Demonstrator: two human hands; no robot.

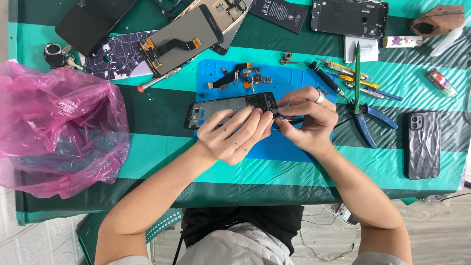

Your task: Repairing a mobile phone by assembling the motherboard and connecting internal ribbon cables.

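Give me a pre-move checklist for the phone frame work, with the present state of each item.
1. Phone frame lies on the blue mat: ok.
2. Left hand steadies the frame: ok.
3. Right hand has a thin tool in its grip: ok; tip hidden.
4. Loose small parts stay on the mat: ok.
5. Blue pliers lie clear of the hands: ok.
6. Screws all out: cannot tell.

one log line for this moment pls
left hand steadies phone frame | right hand holds thin tool at frame's right end | frame on blue mat | pliers to right
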